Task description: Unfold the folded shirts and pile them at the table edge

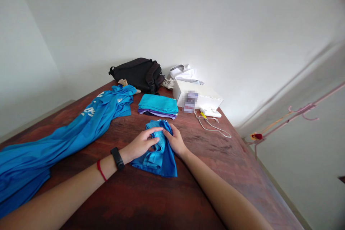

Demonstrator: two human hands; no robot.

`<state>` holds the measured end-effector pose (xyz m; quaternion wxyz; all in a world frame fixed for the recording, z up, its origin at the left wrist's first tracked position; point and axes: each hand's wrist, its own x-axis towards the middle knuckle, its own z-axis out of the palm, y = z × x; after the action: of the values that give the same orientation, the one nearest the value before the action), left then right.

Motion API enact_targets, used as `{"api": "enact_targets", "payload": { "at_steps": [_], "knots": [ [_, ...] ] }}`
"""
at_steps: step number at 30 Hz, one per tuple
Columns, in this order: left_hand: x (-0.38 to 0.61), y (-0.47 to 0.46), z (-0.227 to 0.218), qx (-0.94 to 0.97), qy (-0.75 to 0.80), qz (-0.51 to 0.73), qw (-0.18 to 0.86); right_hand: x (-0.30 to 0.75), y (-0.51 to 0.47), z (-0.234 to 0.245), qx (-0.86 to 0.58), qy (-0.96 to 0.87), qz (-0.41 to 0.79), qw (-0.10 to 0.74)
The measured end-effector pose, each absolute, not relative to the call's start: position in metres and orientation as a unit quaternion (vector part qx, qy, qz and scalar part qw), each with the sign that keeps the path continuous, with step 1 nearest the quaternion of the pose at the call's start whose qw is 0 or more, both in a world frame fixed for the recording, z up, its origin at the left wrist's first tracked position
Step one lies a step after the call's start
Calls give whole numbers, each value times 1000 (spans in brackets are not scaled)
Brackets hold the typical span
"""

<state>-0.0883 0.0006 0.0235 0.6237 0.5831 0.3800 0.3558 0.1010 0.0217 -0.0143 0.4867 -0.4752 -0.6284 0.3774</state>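
Table (121, 205): dark red-brown wood; all places below are read from the folded stack (157, 104).
Shirt (88, 125): blue with white lettering, stretched out long and rumpled; left of the stack, its near end running out of view.
Bracelet (101, 170): red, on the left forearm; near side of the stack, off to the left.
Wristband (117, 159): black, between bracelet and hand; same side of the stack.
Left hand (142, 143): near side of the stack, slightly left. Index finger and thumb a little apart, tips against the cloth. Other fingers partly hidden; cannot tell whether they grip.
Cloth (156, 167): light and darker blue, partly folded, layers curving loosely; directly on the near side of the stack. Cannot tell whether its lower edge rests on the wood.
Right hand (176, 140): near side of the stack, slightly right. Thumb in front, fingers behind, upper right edge of the cloth pinched between.
Key relation: cloth sits between the hands, long axis running roughly toward the stack, top end near it. Right fingertips slightly nearer the stack than the left.
Stack layers: turquoise on top, purple and dark below.
Cord (212, 129): white, looped; right of the stack.
Box (210, 99): white; right of the stack.
Backpack (132, 73): black; beyond the stack, leftward.
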Motion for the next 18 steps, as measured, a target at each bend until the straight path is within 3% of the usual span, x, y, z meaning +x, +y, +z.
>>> {"api": "enact_targets", "payload": {
  "at_steps": [11, 18],
  "knots": [
    [-90, 1, 30, 557, 408, 371, 621, 103, 26, -21, -461, -576, 430, 520],
    [-115, 29, 44, 509, 382, 534, 557, 117, 34, 15, -446, -464, 440, 626]
  ]
}}
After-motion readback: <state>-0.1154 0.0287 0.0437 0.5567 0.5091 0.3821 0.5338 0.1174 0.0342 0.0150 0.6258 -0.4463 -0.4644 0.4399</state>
